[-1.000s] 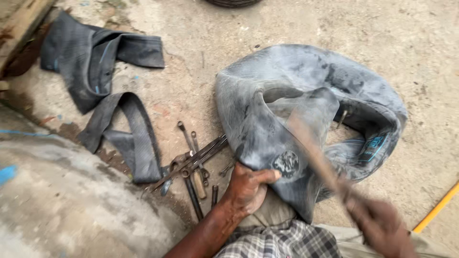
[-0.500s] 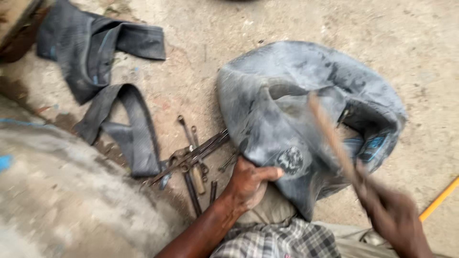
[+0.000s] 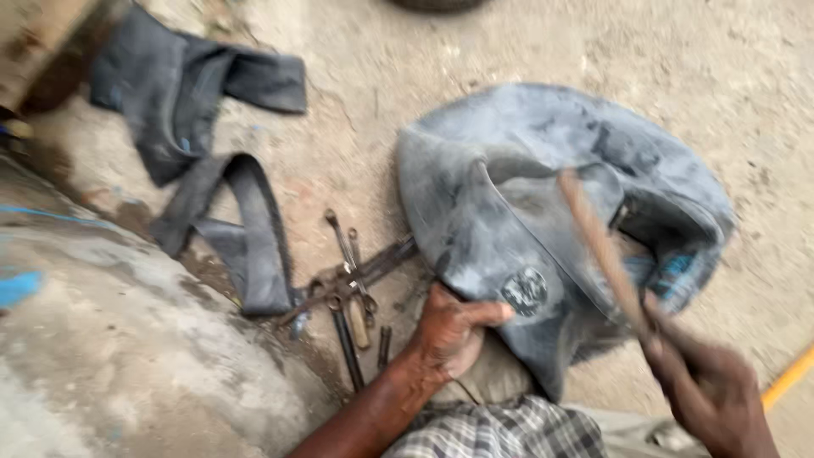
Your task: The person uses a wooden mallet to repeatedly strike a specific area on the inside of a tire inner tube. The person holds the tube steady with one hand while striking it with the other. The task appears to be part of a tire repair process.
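Fig.: Head view, person seated on sandy ground w/ a large grey rubber inner tube (image 3: pixel 543 212) lying collapsed just ahead of the knees. The left hand (image 3: pixel 454 331) was seen at the tube's near edge, fingers curled together and clamped on a fold of the rubber, pinning it against the lap; a round patch (image 3: pixel 526 291) was visible just right of the thumb, almost touching it. The right hand (image 3: pixel 708 386) was held lower right, fingers closed round the bottom end of a thin stick-like tool (image 3: pixel 606 246), motion-blurred. The tool's long axis ran diagonally, from the right hand up and to the left, its far end poised over the tube's folded middle, above and to the right of the patch. The patch thus lay between the two hands: nearer the left, which was adjacent to it, while the tool tip was set apart from it, further up the tube. Whether the tool tip touched the rubber could not be told owing to blur.

Left of the left hand, a cluster of spanners and metal tools (image 3: pixel 352 284) was laid on the ground, near but not touching the hand. Further left, cut strips of black rubber (image 3: pixel 246 237) were seen beside a concrete slab (image 3: pixel 110 356). A yellow strip (image 3: pixel 788 377) was visible at the right edge. Checked cloth (image 3: pixel 500 432) covered the lap.
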Tool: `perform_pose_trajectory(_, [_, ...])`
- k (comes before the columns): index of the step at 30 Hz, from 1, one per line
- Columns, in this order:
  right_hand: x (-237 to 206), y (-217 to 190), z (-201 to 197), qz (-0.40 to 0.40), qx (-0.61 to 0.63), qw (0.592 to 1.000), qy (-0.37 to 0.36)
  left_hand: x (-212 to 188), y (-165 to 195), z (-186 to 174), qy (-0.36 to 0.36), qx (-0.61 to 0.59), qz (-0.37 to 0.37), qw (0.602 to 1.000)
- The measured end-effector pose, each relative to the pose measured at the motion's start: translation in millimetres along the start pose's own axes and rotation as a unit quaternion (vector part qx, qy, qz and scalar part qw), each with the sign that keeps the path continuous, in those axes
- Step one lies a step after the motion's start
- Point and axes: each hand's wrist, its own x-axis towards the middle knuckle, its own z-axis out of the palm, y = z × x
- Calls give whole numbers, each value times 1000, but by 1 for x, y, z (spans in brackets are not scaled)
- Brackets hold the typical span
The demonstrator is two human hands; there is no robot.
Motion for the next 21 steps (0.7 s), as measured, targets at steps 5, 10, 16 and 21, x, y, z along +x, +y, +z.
perform_pose_trajectory(5, [18,-23,31,-311,-15,949,-50,-3,14,13,-55,-20,-49,997])
perform_pose_trajectory(10, [84,-38,61,-132,-184,959,-170,-2,23,18,-81,-11,5,997])
perform_pose_trajectory(16, [0,-3,5,106,-55,993,-2,10,13,-2,-29,-7,-37,999])
perform_pose_trajectory(21, [37,9,37,-212,-113,967,-91,-2,19,11,-33,-29,-49,998])
